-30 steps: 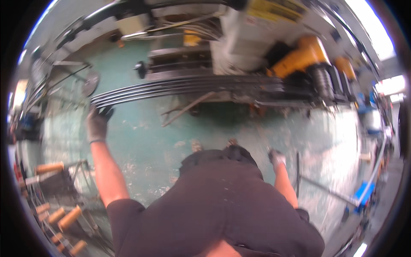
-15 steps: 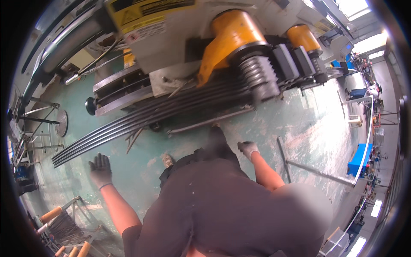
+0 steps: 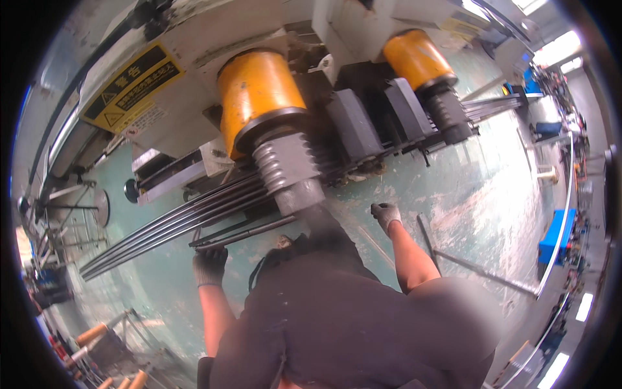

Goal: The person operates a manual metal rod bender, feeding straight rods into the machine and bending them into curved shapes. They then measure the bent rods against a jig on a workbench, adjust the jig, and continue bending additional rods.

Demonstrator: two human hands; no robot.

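My left hand (image 3: 210,264), in a dark-palmed work glove, has its fingers loosely bent and apart, with nothing seen in them. It is just below the near end of a ridged metal bar (image 3: 249,231); whether they touch cannot be told. Past it, several long dark metal rods (image 3: 172,227) run in a bundle under the machine (image 3: 188,123). My right hand (image 3: 385,215), in a pale glove with dark fingertips, hangs over the floor at my right. Its fingers are curled in, and nothing shows in them. A ribbed grey roller shaft (image 3: 285,165) sits under an orange housing (image 3: 259,94) ahead.
A second orange housing (image 3: 418,58) and two grey blocks (image 3: 355,123) stand farther right on the machine. A metal frame bar (image 3: 486,269) lies low to my right. A blue box (image 3: 556,236) is beyond it. Wooden-handled equipment (image 3: 92,334) stands at lower left.
The machine has shifted left in view and its roller shafts look closer. My left hand has come inward, near the ridged bar, with its fingers less outstretched. My right hand stays at my right side.
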